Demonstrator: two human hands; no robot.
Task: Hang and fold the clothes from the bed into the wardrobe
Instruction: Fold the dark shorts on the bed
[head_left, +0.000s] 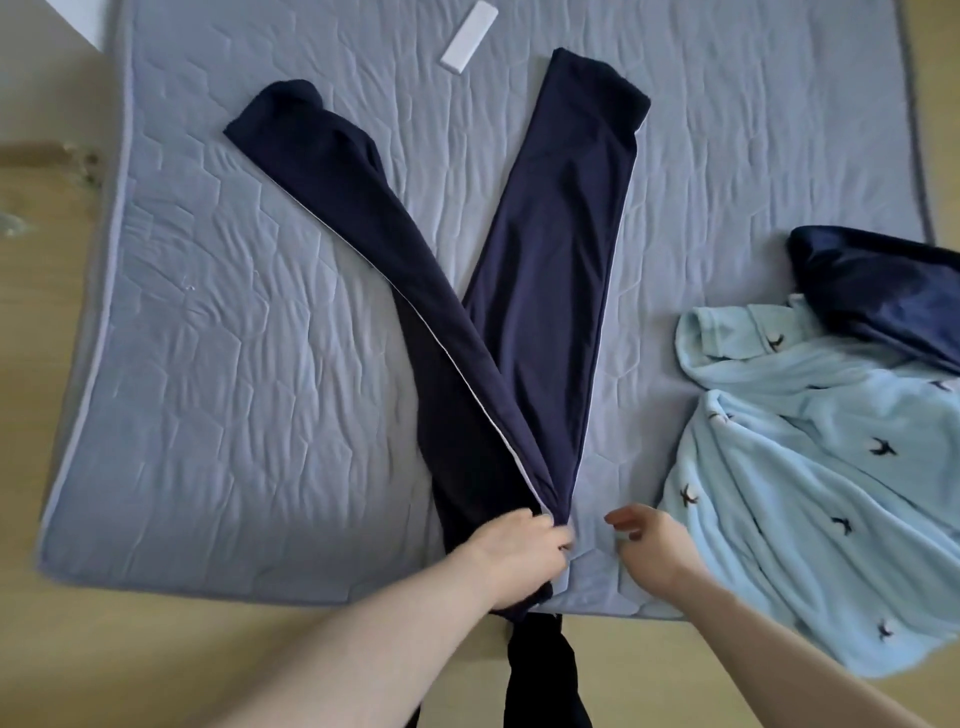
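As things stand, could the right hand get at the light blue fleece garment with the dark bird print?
Probably yes. The right hand hovers open and empty over the grey quilted mattress, beside the light blue fleece garment with dark bird print, with only bare mattress between them.

Left hand (522, 545) on navy trousers (545, 249)

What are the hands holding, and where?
The left hand pinches the trousers where the legs meet. The right hand holds nothing.
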